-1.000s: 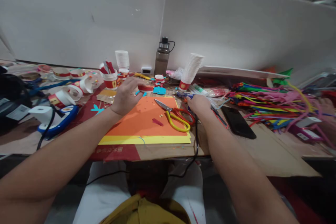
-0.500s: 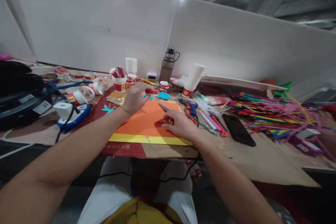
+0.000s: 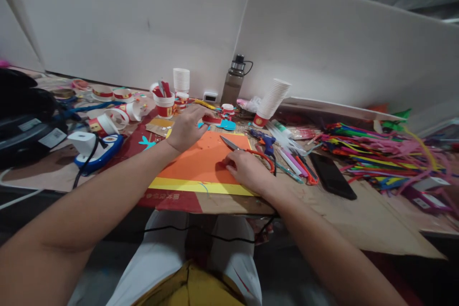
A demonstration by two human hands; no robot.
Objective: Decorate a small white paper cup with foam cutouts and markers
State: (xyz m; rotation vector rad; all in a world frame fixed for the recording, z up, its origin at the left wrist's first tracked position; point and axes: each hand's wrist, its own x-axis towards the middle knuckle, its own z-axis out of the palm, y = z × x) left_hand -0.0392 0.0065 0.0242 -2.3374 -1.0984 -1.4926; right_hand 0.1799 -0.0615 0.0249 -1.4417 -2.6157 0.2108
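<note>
red piece [image 3: 212,120] clamped in left hand [image 3: 188,129] — right hand [image 3: 248,169] over orange paper [image 3: 193,161], its grip unclear

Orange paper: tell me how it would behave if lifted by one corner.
The orange paper would probably flex and sag, since it looks like a thin, flat sheet. The scissors over its right side might weigh that part down or slide. The yellow sheet showing under its near edge could shift or come along, as the two lie stacked.
</note>
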